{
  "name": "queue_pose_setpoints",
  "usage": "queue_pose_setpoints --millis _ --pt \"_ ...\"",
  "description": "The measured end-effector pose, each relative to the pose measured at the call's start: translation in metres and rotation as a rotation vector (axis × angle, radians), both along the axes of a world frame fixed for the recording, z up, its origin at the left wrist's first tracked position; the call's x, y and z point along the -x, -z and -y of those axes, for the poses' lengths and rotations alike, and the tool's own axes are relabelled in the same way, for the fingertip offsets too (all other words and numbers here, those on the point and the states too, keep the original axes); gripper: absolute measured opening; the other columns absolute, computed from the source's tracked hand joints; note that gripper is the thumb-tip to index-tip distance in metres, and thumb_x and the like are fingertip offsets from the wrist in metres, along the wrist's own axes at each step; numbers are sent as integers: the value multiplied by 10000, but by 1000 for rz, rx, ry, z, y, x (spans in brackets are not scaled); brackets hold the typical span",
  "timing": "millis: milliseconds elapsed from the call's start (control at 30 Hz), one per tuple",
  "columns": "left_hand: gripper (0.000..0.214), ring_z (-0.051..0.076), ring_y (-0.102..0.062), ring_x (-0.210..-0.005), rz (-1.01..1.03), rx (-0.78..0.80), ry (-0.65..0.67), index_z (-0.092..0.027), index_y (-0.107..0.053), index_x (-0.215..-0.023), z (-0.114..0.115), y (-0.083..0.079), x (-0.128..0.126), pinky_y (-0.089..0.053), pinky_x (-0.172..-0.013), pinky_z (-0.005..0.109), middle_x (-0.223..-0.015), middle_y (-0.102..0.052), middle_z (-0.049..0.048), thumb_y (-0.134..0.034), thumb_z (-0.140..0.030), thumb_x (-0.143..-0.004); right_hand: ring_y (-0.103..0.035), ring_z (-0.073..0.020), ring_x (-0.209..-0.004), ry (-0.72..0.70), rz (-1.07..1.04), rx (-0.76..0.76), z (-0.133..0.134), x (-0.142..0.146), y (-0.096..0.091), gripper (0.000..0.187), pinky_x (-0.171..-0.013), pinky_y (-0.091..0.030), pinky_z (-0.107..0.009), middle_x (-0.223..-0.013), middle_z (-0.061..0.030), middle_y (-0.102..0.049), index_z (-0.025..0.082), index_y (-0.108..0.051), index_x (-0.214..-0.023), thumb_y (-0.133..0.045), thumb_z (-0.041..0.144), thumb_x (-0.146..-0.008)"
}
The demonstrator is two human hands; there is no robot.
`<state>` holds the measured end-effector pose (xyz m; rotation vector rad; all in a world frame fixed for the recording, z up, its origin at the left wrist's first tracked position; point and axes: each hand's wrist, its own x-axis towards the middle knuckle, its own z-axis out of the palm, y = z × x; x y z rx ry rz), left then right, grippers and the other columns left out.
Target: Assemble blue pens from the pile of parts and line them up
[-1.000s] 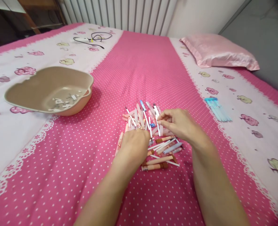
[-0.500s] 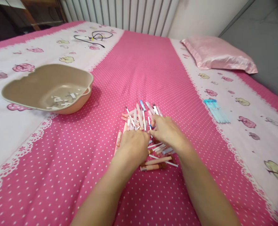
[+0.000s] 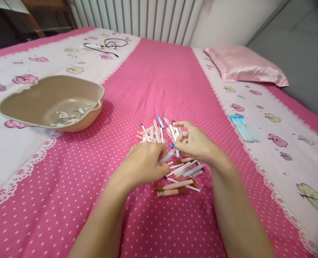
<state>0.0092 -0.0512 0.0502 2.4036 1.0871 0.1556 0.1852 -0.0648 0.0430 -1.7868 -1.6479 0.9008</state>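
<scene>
My left hand [image 3: 146,161] is closed around a pale lavender pen barrel [image 3: 169,155], its thumb and fingers pinching the near end. My right hand [image 3: 192,141] sits just to the right, thumb against curled fingers and index finger raised. A small blue pen part [image 3: 172,145] shows at its thumb tip. Below and around both hands lies a loose pile of pens, barrels and white refills. At the near side are a peach pen with a brown cap [image 3: 172,192] and a grey-lavender barrel [image 3: 192,171]. My left hand hides part of the pile.
A beige basin [image 3: 48,89] with small white pieces inside stands on the left. Several light-blue pens [image 3: 244,129] lie in a row on the right. Farther back are a black cable [image 3: 113,44] and a pink pillow [image 3: 247,64]. A pink dotted bedspread [image 3: 159,82] lies beneath.
My left hand has shifted left and turned, showing the lavender barrel in its fingers. The right index finger has lifted and the hands are farther apart. The view has shifted slightly.
</scene>
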Motion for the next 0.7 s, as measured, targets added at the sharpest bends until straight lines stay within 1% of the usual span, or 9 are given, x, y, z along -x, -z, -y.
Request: queue_pose_setpoints --millis 100,167,233,300,367,500,633,700 --pt "37 100 -376 -482 113 53 -15 -182 -437 -608 -3 -2 0 -230 -469 238 -545 -462 -30 -464 -203 -622 -513 -103 -479 69 -225 -32 1 -5 -8 655 -452 -402 -227 -607 51 -548 170 -348 -1304 -531 158 -676" --pt "38 94 -372 -492 178 77 -34 -181 -429 -614 -4 -2 -1 -230 -472 231 -550 -452 -37 -460 -202 -621 -509 -100 -484 117 -336 -98 1 -7 -13 712 -459 -416 -229 -595 57 -529 143 -306 -1345 -553 168 -678" --pt "45 92 -377 -501 217 99 -46 -179 -429 -619 -5 -1 -2 -232 -474 227 -560 -455 -38 -463 -208 -622 -506 -98 -484 149 -416 -181 2 -7 -16 734 -464 -425 -233 -591 59 -516 133 -293 -1360 -567 181 -681" --pt "51 90 -378 -501 240 120 -45 -179 -427 -619 -5 0 -3 -233 -470 224 -557 -450 -42 -468 -209 -623 -506 -100 -479 155 -458 -241 2 -7 -18 739 -456 -432 -239 -600 56 -515 146 -286 -1368 -568 187 -687" --pt "47 86 -377 -496 262 154 -32 -179 -430 -624 -5 0 -3 -234 -464 219 -550 -445 -48 -473 -200 -625 -514 -107 -484 144 -456 -277 3 -5 -18 741 -457 -446 -247 -612 50 -522 174 -275 -1375 -568 190 -694" --pt "50 77 -374 -495 322 245 4 -176 -437 -631 -4 2 -1 -245 -449 203 -547 -433 -55 -486 -180 -639 -527 -113 -492 129 -386 -326 3 0 -19 747 -474 -474 -265 -685 24 -565 236 -238 -1388 -576 220 -722" --pt "29 76 -387 -499 371 362 16 -175 -463 -664 -5 5 -1 -260 -432 192 -561 -432 -55 -491 -178 -660 -523 -101 -484 128 -320 -351 5 3 -20 735 -482 -483 -271 -801 0 -603 291 -210 -1390 -563 241 -747" --pt "20 76 -394 -497 383 395 18 -172 -480 -681 -5 7 0 -261 -426 190 -566 -438 -52 -492 -178 -667 -528 -100 -493 134 -288 -354 6 3 -22 737 -488 -483 -270 -827 -2 -608 311 -205 -1389 -562 234 -748"
